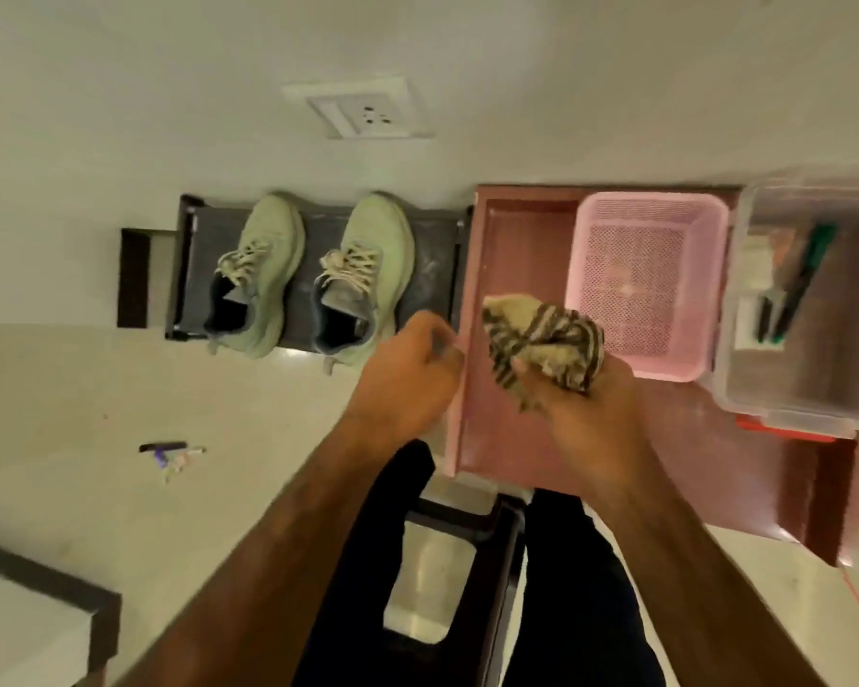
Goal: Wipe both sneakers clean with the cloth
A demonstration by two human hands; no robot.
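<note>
Here, a person's right hand point(583, 414) is clutching a bunched striped cloth point(546, 342) above a pink tray point(512, 260), while the left hand point(407, 371) is curling its fingers at the tray's left rim; whether it is gripping anything cannot be told. The left sneaker point(261, 270) and right sneaker point(365, 275), 2 pale green shoes, are sitting side by side on a dark rack point(432, 280), far left of the hands.

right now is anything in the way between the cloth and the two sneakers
No object does. The cloth is bunched in the right hand above the pink tray, and both sneakers stand to its left on a dark rack. Only the left hand, by the tray's edge, lies near that path.
</note>
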